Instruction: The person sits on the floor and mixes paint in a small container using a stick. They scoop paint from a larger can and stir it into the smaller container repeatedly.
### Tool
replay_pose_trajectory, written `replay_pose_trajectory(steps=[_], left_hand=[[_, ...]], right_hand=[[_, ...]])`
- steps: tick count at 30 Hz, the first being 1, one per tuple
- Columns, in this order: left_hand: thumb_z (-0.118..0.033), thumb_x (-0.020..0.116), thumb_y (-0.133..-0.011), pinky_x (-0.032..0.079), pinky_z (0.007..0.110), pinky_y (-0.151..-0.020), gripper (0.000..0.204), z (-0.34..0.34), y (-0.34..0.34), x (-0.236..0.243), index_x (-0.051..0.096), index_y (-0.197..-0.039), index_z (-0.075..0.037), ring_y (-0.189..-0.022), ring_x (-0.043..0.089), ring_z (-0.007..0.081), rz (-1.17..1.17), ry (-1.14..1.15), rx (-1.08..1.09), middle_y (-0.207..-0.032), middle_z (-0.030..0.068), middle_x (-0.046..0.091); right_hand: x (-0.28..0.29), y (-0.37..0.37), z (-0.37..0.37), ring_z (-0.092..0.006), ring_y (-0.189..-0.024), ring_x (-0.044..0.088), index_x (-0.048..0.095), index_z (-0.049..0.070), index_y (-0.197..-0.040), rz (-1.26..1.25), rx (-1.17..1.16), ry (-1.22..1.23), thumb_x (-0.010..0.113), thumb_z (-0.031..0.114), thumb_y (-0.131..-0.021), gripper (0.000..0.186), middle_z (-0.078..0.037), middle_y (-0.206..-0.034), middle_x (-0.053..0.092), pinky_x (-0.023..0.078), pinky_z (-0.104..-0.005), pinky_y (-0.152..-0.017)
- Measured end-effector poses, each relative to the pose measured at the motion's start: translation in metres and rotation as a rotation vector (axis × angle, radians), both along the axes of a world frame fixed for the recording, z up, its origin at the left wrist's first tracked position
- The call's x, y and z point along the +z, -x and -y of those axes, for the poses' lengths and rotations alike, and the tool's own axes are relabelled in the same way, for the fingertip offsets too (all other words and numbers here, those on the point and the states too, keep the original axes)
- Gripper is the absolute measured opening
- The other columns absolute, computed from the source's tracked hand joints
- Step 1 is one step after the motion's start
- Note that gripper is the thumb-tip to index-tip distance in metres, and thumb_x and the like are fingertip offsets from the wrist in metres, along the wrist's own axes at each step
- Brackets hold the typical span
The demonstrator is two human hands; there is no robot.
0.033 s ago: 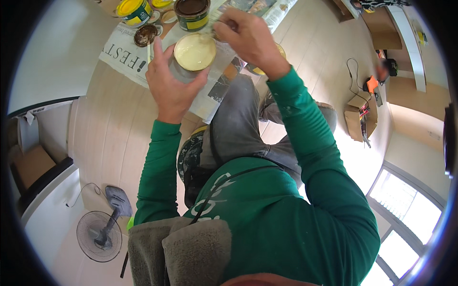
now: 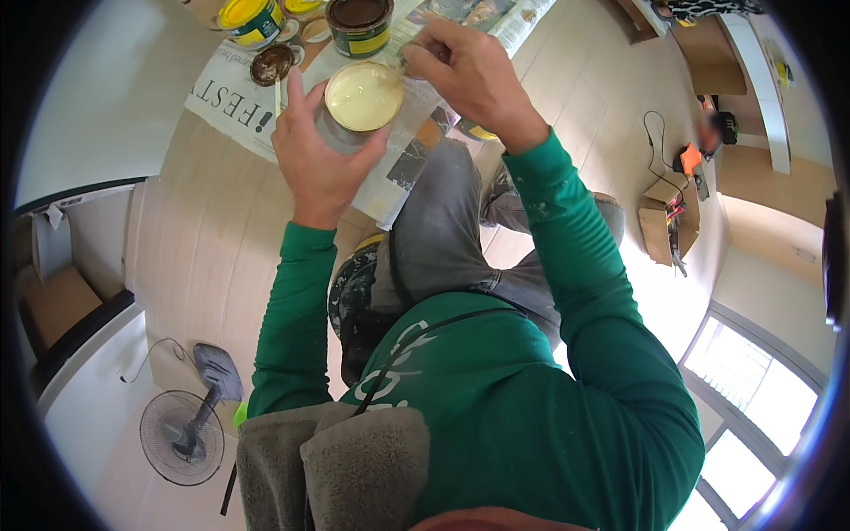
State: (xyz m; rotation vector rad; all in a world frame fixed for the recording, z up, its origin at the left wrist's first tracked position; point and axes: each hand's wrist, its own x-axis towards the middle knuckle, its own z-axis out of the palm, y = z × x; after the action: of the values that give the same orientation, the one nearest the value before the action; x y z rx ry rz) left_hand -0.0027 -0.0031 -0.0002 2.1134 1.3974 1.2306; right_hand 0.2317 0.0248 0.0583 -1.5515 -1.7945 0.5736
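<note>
My left hand (image 2: 320, 164) is wrapped around a round cup (image 2: 364, 97) filled with cream-coloured liquid, perhaps paint, and holds it above the newspaper. On the cup's right side, my right hand (image 2: 469, 78) is closed in a pinch near the rim. What it pinches is blurred and mostly hidden by the fingers. Just beyond the cup stands an open tin (image 2: 359, 40) of dark brown paint. A brown-smeared round lid (image 2: 272, 65) lies left of the cup, with a pale stick (image 2: 278, 96) beside my left fingers.
Newspaper sheets (image 2: 217, 93) cover the floor under the tins. A yellow-topped tin (image 2: 252, 22) stands far left; another yellow-rimmed container (image 2: 476, 130) is partly hidden below my right wrist. A standing fan (image 2: 182, 438) is at lower left, and a cardboard box of tools (image 2: 657, 226) at right.
My right hand has shifted slightly right, covering more of the yellow-rimmed container. The cup appears tipped a little differently, its liquid surface changed. My left hand keeps its hold.
</note>
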Motion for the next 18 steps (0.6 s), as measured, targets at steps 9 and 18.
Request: replay_pose_trajectory(steps=[9, 18], left_hand=[[-0.037, 0.099, -0.073, 0.043, 0.052, -0.111, 0.124, -0.005, -0.001, -0.004, 0.031, -0.168, 0.005, -0.125, 0.063, 0.0379, -0.022, -0.057, 0.029, -0.137, 0.0110, 0.073], [-0.037, 0.099, -0.073, 0.045, 0.052, -0.109, 0.124, -0.006, -0.001, -0.005, 0.032, -0.168, 0.005, -0.123, 0.063, 0.0377, 0.005, -0.061, 0.022, -0.138, 0.0108, 0.073]], right_hand=[[-0.002, 0.002, -0.010, -0.0223, -0.077, 0.072, 0.076, 0.000, -0.108, -0.002, -0.002, -0.050, 0.078, 0.028, -0.102, 0.029, -0.014, -0.086, 0.076, 0.057, -0.0373, -0.074], [0.000, 0.014, -0.006, -0.0388, -0.079, 0.076, 0.077, 0.000, -0.101, -0.055, -0.007, -0.090, 0.075, 0.028, -0.098, 0.028, -0.020, -0.086, 0.077, 0.059, -0.0459, -0.074]])
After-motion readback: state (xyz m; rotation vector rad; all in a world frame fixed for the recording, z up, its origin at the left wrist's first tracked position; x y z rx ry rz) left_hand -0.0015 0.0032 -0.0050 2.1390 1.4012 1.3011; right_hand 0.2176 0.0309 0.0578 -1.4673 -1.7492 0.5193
